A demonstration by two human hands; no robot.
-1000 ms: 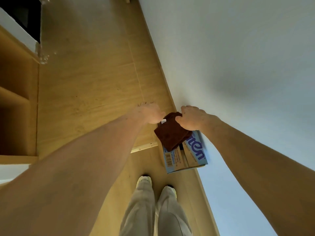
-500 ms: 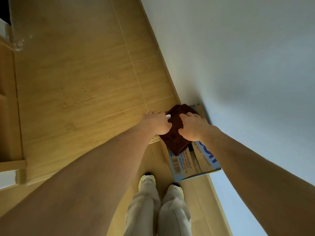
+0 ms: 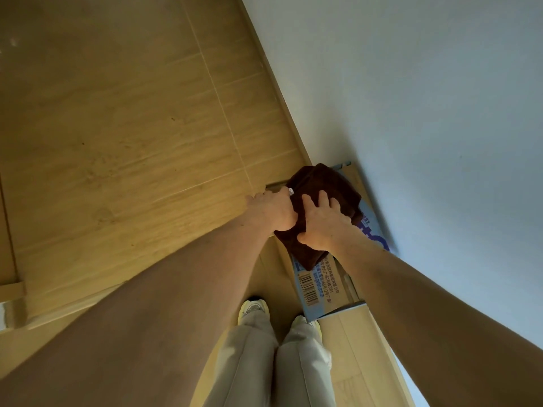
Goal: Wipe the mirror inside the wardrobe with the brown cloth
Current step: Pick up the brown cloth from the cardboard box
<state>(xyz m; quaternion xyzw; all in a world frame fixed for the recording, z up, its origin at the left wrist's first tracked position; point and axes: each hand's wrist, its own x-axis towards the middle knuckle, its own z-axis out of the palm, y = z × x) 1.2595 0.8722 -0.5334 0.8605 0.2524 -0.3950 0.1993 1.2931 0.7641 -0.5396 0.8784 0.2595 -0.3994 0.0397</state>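
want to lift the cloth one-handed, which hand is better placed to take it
Right, probably. The right hand spreads across the middle of the brown cloth with its thumb at the near edge; the left hand only holds the left edge.

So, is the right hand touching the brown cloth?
Touching. The head view shows the right hand gripping the brown cloth from above, no gap between them.

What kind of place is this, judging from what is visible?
Probably a room in a home: a light wood-patterned floor, a plain white wall, and a blue printed cardboard box beside that wall, with a dark brown cloth over it.
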